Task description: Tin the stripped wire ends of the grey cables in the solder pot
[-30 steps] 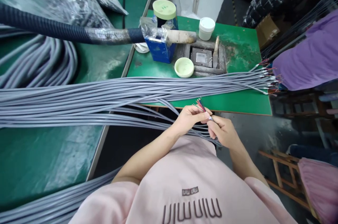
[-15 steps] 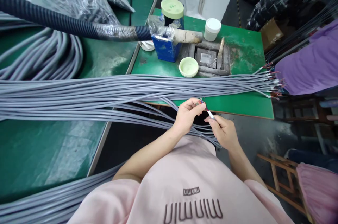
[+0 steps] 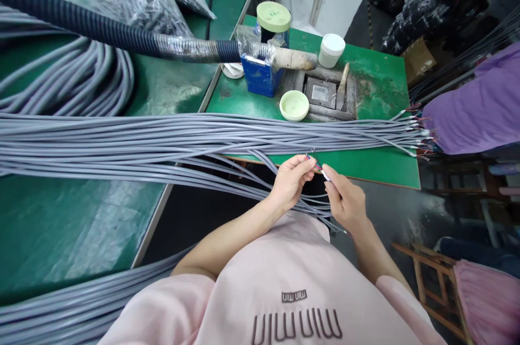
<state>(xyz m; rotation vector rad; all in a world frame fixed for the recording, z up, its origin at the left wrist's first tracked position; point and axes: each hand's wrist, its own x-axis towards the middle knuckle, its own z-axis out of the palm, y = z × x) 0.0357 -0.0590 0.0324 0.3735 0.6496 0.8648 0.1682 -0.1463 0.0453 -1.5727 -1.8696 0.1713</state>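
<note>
A person's left hand (image 3: 290,181) pinches thin, multicoloured wires (image 3: 318,166) between thumb and fingers, while the right hand (image 3: 348,202) is clamped on the white-banded cable end (image 3: 326,176) from which they emerge, just in front of a pale pink shirt (image 3: 300,258). The cable end is near the front edge of a green-topped table (image 3: 382,166), across which lies a thick bundle of long grey cables (image 3: 244,136), wire-tipped ends gathered at right near a person in purple clothing (image 3: 475,98). Beyond the bundle stand a shallow pale-green bowl (image 3: 294,117), a lidded white tub (image 3: 332,52) and a blue box (image 3: 262,78) beneath a black corrugated hose (image 3: 101,29).
</note>
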